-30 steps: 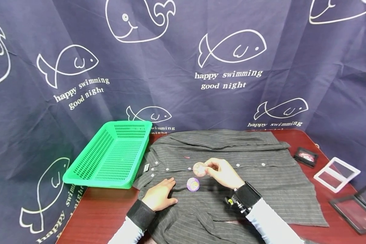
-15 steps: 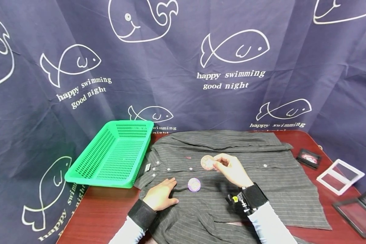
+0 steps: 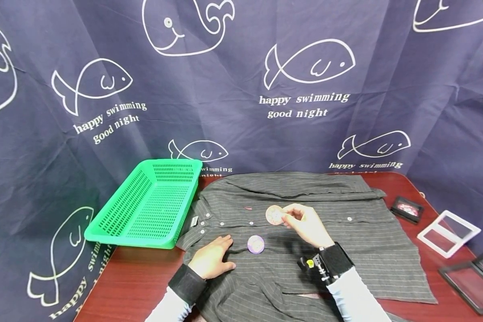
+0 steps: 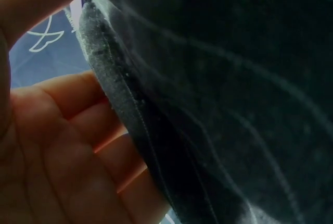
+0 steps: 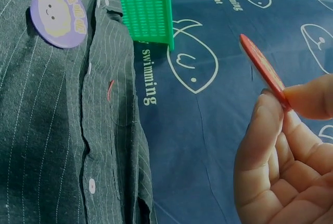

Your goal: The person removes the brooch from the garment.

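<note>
A dark grey striped shirt point(image 3: 370, 255) lies spread out, its button placket running across. On it my left hand point(image 3: 212, 257) rests with straight fingers, thumb spread apart; in the left wrist view a cloth edge hides the fingertips point(image 4: 73, 91). My right hand point(image 3: 307, 224) pinches a round badge point(image 3: 274, 215) between thumb and fingers, held over the placket. Seen edge-on in the right wrist view, this badge point(image 5: 263, 67) has a red rim. Between the hands sits a round purple badge point(image 3: 256, 244) with a smiling face, flat on the shirt.
A green plastic basket point(image 3: 181, 214) stands at the left, beside the collar. Right of the shirt lie a black case point(image 3: 407, 209), a white frame point(image 3: 448, 233) and an opened black frame point(image 3: 467, 286) on the red-brown table point(image 3: 120, 281). A patterned curtain point(image 3: 233, 112) hangs behind.
My right hand has shifted a little right and away from me with the pinched badge, then held nearly still. The left hand and purple badge stay in place.
</note>
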Demonstrator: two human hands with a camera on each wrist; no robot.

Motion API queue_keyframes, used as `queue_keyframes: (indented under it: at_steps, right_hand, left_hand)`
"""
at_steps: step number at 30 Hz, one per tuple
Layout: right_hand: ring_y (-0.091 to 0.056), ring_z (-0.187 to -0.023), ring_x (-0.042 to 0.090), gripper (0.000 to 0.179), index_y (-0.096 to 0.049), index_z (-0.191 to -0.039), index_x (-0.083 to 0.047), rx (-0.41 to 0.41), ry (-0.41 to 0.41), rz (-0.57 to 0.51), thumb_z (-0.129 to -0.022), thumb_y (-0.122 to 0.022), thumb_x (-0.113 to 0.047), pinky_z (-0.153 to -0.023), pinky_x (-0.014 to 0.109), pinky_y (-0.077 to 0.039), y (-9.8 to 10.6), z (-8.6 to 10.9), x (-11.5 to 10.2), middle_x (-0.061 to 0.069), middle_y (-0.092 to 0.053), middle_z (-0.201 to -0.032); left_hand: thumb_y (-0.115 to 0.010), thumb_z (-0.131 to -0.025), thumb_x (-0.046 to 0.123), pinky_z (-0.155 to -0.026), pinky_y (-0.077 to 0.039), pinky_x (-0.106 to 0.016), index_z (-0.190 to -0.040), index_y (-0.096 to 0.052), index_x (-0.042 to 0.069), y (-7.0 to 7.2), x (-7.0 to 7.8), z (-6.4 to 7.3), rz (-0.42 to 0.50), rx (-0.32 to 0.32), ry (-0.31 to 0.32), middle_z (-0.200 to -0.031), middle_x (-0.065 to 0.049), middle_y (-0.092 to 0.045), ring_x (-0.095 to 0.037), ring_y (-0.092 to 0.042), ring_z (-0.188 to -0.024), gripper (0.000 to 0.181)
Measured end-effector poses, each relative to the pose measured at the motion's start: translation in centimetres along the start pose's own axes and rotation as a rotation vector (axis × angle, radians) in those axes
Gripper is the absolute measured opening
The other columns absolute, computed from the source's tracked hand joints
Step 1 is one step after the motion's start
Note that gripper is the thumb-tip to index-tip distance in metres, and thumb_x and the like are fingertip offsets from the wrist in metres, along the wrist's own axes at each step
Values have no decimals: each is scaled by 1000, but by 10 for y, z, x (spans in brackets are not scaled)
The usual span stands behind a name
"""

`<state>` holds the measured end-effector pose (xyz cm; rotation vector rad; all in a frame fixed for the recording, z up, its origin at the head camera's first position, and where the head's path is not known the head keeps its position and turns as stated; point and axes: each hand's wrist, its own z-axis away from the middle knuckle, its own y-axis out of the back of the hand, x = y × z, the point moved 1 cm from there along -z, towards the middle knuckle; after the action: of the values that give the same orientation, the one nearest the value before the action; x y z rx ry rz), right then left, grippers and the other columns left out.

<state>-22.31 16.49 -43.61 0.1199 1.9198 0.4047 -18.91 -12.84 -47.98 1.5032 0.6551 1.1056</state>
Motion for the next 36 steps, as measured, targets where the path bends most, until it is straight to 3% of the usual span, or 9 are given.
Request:
queue_keyframes:
  at_steps: [3, 7, 12, 17, 23, 29, 36]
  right_hand:
    - [-60, -63, -1, 14, -67, -98, 8, 7, -8, -1, -91, -65, -4, -62, 20, -53, -1, 0, 0, 22, -70, -84]
    - [-62, -65, 1, 13, -67, -97, 8, 19, -3, -19, -91, -64, -3, -63, 19, -54, -1, 0, -1, 23, -69, -81]
    - [-63, -66, 4, 12, -67, -97, 8, 48, 28, -25, -91, -64, -2, -63, 20, -55, 0, 0, -5, 18, -67, -78]
    - [-64, -66, 6, 11, -68, -96, 5, 81, 38, 6, -90, -66, -3, -62, 18, -53, 2, 1, -9, 15, -68, -77]
    - [-63, -67, -1, 10, -68, -96, 4, 97, 51, 5, -91, -67, -5, -63, 18, -53, 4, 2, -13, 17, -69, -79]
    - [-64, -68, 1, 10, -68, -97, 2, 128, 70, -1, -90, -68, -6, -62, 18, -53, 6, 4, -21, 11, -70, -78]
    - [-65, -71, 1, 11, -69, -100, 0, 141, 86, -2, -90, -68, -7, -64, 18, -53, 6, 8, -32, 18, -71, -83]
  left_hand:
    - [-72, -83, 39, -103, -46, -48, -134, -57, 5, -1, 0, -1, 22, 38, -9, -140, -12, -57, -32, -54, -130, 63]
    - [-69, -86, 40, -98, -49, -46, -131, -60, 4, -1, 1, -5, 66, 133, -30, -131, -12, -63, -29, -61, -121, 58]
    - [-66, -90, 39, -96, -50, -46, -129, -61, 3, 2, 7, -11, 189, 227, -31, -127, -13, -65, -29, -63, -116, 54]
    - [-63, -92, 39, -98, -49, -47, -128, -61, 4, 12, 17, -15, 316, 271, -21, -126, -14, -65, -31, -62, -118, 51]
    - [-63, -94, 37, -88, -55, -41, -123, -64, 4, 19, 26, -21, 438, 327, -42, -117, -12, -69, -27, -67, -108, 44]
    - [-65, -93, 33, -86, -57, -33, -118, -65, 6, 25, 37, -25, 538, 351, -67, -113, -10, -68, -24, -68, -103, 37]
    - [-67, -92, 29, -83, -56, -26, -114, -66, 10, 33, 49, -33, 646, 365, -73, -106, -6, -67, -17, -68, -95, 28]
